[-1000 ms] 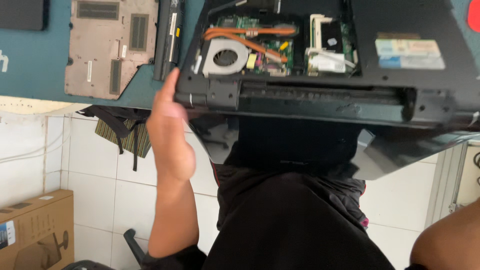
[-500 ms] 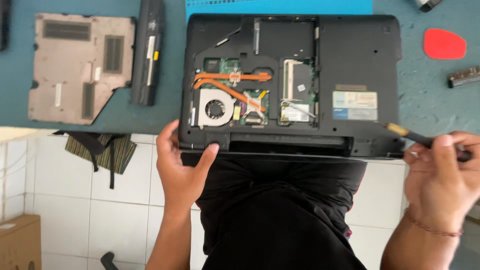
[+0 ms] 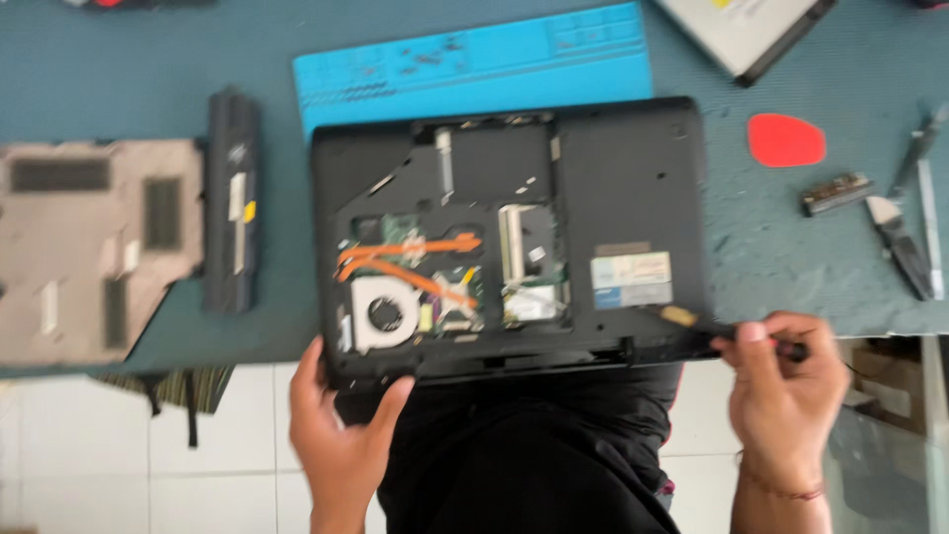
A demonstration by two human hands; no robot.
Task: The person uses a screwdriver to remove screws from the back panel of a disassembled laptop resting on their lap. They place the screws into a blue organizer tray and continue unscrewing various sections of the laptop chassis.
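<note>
Left hand (image 3: 341, 435) grips the open laptop (image 3: 509, 237) at table's near edge; right hand (image 3: 786, 396) clasps screwdriver (image 3: 692, 321); laptop likely stiff, heavy, exposed boards fragile

Bright daylight, motion blur; soft shadows

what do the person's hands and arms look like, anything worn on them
Both forearms are bare, with no sleeves or gloves in view. The left hand shows no ring or band. The right hand has a thin dark red cord bracelet around the wrist.
</note>
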